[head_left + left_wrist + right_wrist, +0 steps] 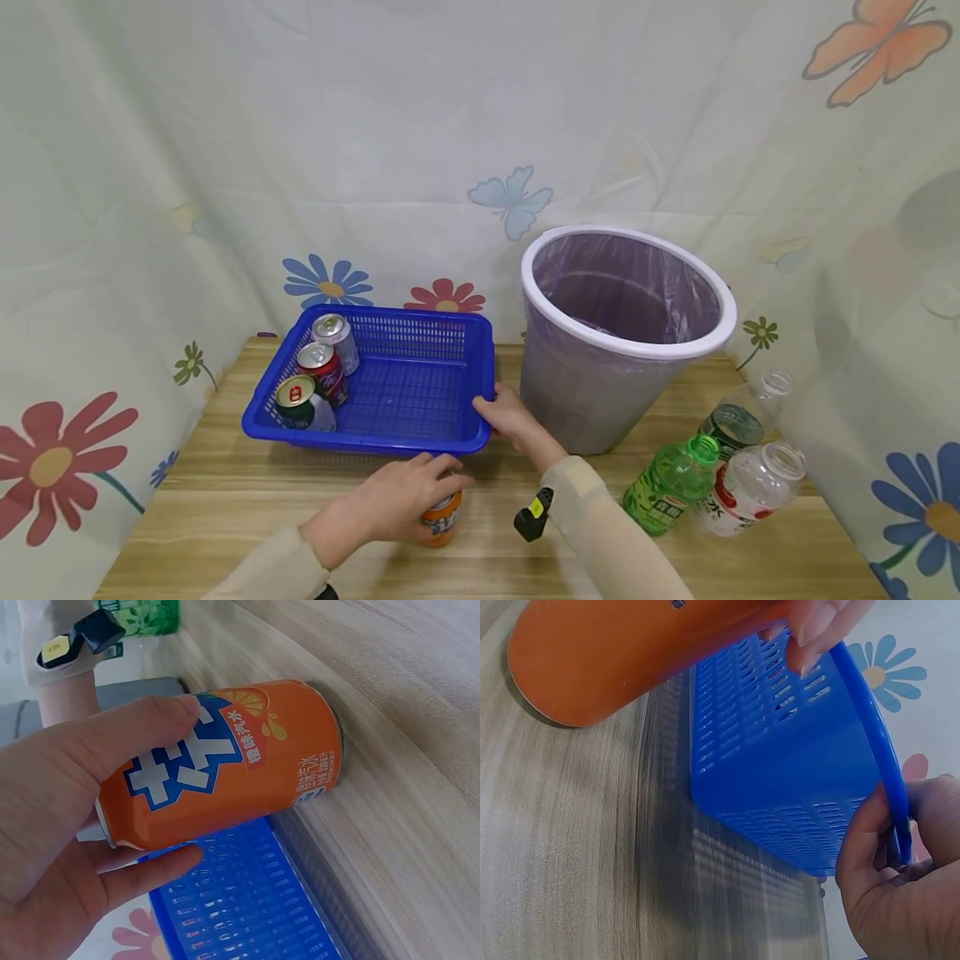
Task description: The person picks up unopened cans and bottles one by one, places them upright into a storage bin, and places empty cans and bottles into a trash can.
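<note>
An orange soda can (pixel 225 761) stands upright on the wooden table, in front of the blue plastic basket (pixel 405 442). My left hand (pixel 397 500) grips its upper part, with the thumb along the can's side in the left wrist view. The right hand (pixel 907 862) pinches the rim at the basket's right side, thumb on one face and curled fingers on the other. Inside the basket, along its left side, stand a silver can (pixel 335 337), a dark red can (pixel 324 371) and a green-and-white can (pixel 303 404).
A grey bin (pixel 577 392) with a purple liner and white rim stands right of the basket. Further right are a green bottle (pixel 667 492), a clear bottle with a red-and-white label (pixel 750 492) and a clear bottle with a dark label (pixel 738 421). Patterned curtains border the table.
</note>
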